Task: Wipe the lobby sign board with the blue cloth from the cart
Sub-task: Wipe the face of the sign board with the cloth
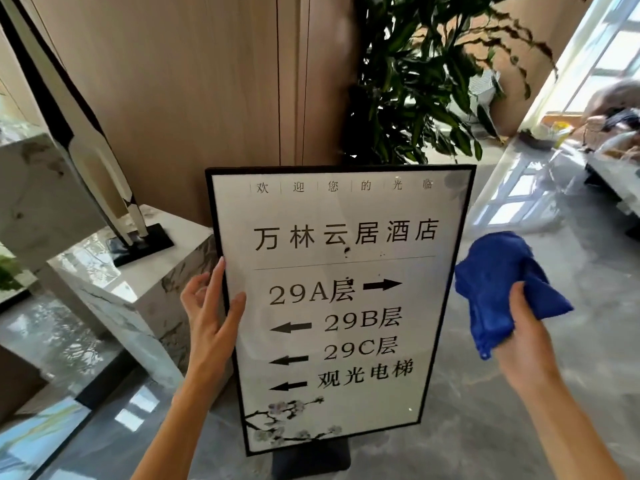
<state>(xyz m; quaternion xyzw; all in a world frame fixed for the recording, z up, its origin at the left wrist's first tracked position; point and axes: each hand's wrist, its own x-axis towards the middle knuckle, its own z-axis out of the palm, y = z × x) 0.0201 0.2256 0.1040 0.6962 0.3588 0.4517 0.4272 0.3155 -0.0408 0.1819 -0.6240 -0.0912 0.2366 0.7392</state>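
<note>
Sign board: one tall rectangular black-framed white lobby sign board [341, 306] stands upright on a dark base [311, 459] on the grey polished floor [485, 427], in the middle of the view.
Print on the board: four black arrows, one pointing right and three pointing left; a flowering branch is drawn at the lower left corner.
Marks: a few small dark specks sit on the board's face just under the large line of characters.
Left hand: one left hand [211, 313] clasps the board's left frame edge, thumb on the front face and fingers curled behind the frame.
Right hand: one right hand [523, 337] is closed around the lower part of the cloth, just right of the board's right edge.
Cloth: one crumpled blue microfibre cloth [498, 289] rises above the right hand, beside the frame; whether it touches the frame I cannot tell.
Surroundings: one large green leafy potted plant [415, 81] stands behind the board; one black-and-white slanted sculpture [86, 133] rests on a white marble block [138, 271] at left.
</note>
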